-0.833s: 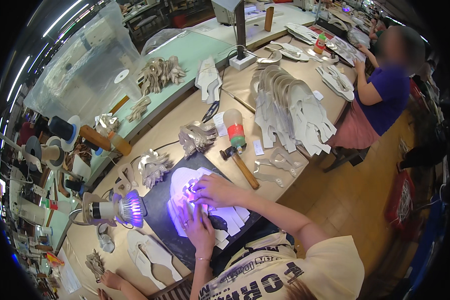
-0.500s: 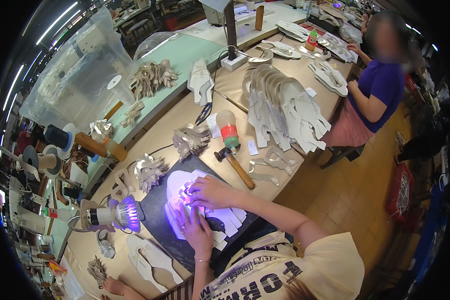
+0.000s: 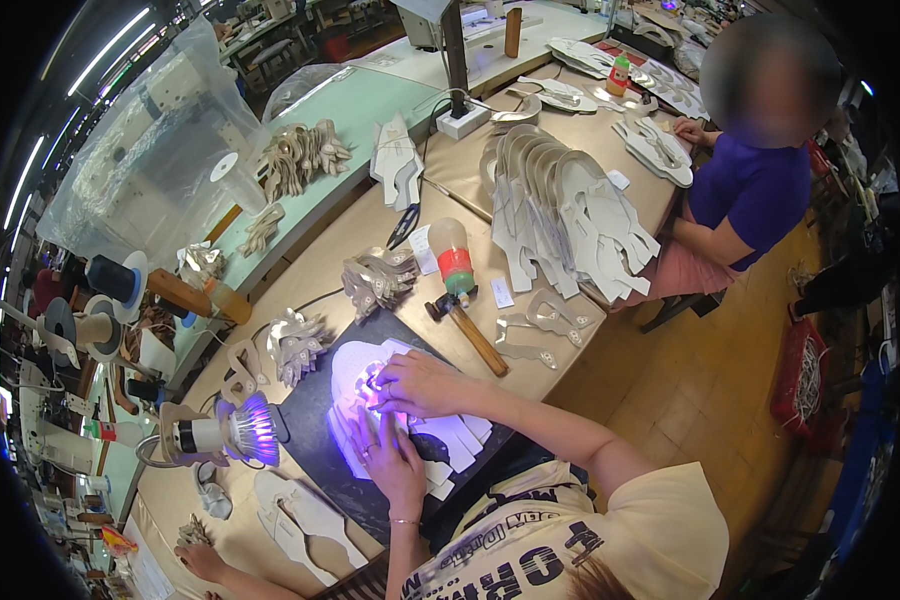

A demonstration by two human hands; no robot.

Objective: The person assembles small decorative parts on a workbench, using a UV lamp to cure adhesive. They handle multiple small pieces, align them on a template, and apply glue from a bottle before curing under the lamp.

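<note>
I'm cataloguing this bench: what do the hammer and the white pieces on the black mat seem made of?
Hammer: handle probably wood, by its smooth brown look; dark head likely metal. White pieces: thin, matte, perhaps leather or synthetic; texture unclear.

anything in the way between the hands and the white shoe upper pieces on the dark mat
Nothing visible: the left hand and right hand both touch the white shoe-upper pieces. The violet-lit lamp is to the left, and the hammer lies beyond, to the right, both clear of the hands.
</note>
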